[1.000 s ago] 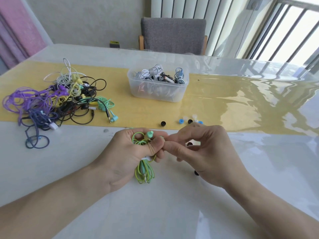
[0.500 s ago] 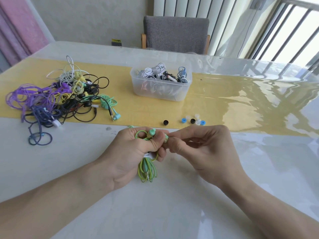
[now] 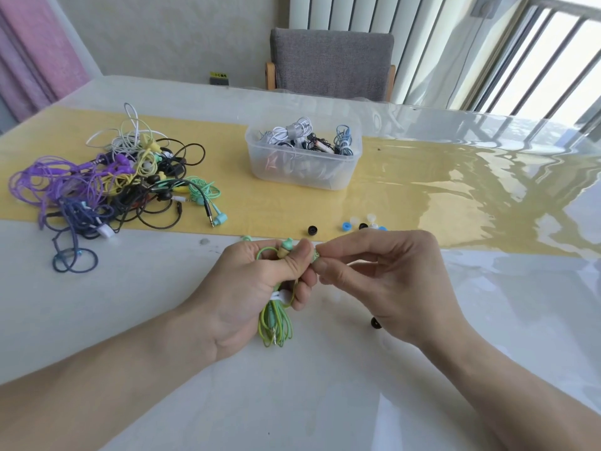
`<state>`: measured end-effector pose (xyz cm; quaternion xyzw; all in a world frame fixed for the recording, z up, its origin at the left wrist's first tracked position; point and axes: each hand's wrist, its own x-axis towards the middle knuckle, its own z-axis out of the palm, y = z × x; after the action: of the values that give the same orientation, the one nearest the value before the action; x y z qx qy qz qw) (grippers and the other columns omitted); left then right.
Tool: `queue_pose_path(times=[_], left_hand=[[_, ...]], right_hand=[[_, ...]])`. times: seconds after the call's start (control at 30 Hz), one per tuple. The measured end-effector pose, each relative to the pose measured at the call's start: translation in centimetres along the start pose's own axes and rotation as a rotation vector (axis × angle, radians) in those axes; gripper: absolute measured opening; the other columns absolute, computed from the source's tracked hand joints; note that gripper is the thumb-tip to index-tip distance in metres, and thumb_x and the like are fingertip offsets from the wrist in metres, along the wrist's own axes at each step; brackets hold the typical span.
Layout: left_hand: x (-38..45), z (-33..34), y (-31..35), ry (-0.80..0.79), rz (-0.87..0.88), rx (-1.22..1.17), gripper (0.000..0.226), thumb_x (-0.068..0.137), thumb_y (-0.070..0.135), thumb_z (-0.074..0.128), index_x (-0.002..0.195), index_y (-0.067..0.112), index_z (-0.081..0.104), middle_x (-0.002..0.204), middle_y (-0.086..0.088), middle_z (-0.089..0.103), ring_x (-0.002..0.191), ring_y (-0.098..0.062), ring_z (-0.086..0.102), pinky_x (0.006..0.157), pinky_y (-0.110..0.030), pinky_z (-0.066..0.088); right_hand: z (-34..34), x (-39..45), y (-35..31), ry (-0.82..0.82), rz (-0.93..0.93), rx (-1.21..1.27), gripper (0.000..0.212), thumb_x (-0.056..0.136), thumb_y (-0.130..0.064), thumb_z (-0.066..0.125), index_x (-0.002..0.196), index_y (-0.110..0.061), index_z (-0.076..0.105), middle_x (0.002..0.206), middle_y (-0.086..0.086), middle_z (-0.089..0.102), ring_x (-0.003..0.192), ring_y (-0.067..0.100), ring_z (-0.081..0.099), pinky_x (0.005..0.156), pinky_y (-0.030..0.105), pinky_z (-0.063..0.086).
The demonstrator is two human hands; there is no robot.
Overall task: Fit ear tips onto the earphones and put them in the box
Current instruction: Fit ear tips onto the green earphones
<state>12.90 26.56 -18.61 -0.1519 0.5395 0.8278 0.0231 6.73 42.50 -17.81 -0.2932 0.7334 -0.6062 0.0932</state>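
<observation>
My left hand grips a coiled green earphone bound by a white tie; one earbud with a mint tip sticks up above my thumb. My right hand pinches a small mint ear tip against the second earbud, right at my left fingertips. The clear plastic box stands beyond on the yellow runner and holds several coiled earphones. Loose ear tips in black, blue and clear lie just past my hands.
A tangled heap of earphones in purple, yellow, black, white and mint lies at the left. A black ear tip sits on the table by my right wrist. A grey chair stands behind the table.
Both hands have stayed together at the earbud; my right fingertips have shifted slightly on the mint tip. The view has drifted a little.
</observation>
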Motion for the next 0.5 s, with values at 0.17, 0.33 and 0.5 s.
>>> queue_pose_path(times=[0.17, 0.33, 0.5], left_hand=[[-0.2, 0.0, 0.0, -0.002, 0.063, 0.102, 0.02, 0.078, 0.023, 0.067, 0.067, 0.006, 0.066, 0.062, -0.007, 0.055, 0.052, -0.017, 0.047, 0.049, -0.022, 0.042], [-0.2, -0.2, -0.2, 0.024, 0.129, 0.134, 0.014, 0.076, 0.021, 0.07, 0.071, 0.008, 0.069, 0.06, -0.006, 0.056, 0.051, -0.017, 0.049, 0.051, -0.023, 0.044], [-0.1, -0.4, -0.4, 0.022, 0.135, 0.09, 0.029, 0.073, 0.023, 0.07, 0.088, -0.001, 0.071, 0.069, -0.01, 0.065, 0.057, -0.018, 0.057, 0.054, -0.022, 0.048]], right_hand=[[-0.4, 0.1, -0.3, -0.048, 0.024, -0.029, 0.017, 0.082, -0.002, 0.079, 0.074, -0.017, 0.08, 0.072, 0.003, 0.076, 0.072, 0.025, 0.07, 0.071, 0.048, 0.059], [-1.2, 0.4, -0.4, -0.118, 0.083, -0.108, 0.003, 0.083, -0.013, 0.08, 0.084, -0.017, 0.081, 0.081, -0.001, 0.077, 0.074, 0.017, 0.071, 0.072, 0.042, 0.061], [-1.4, 0.5, -0.2, -0.086, 0.073, -0.057, 0.006, 0.081, -0.017, 0.079, 0.086, -0.013, 0.08, 0.078, 0.004, 0.077, 0.071, 0.027, 0.072, 0.071, 0.045, 0.061]])
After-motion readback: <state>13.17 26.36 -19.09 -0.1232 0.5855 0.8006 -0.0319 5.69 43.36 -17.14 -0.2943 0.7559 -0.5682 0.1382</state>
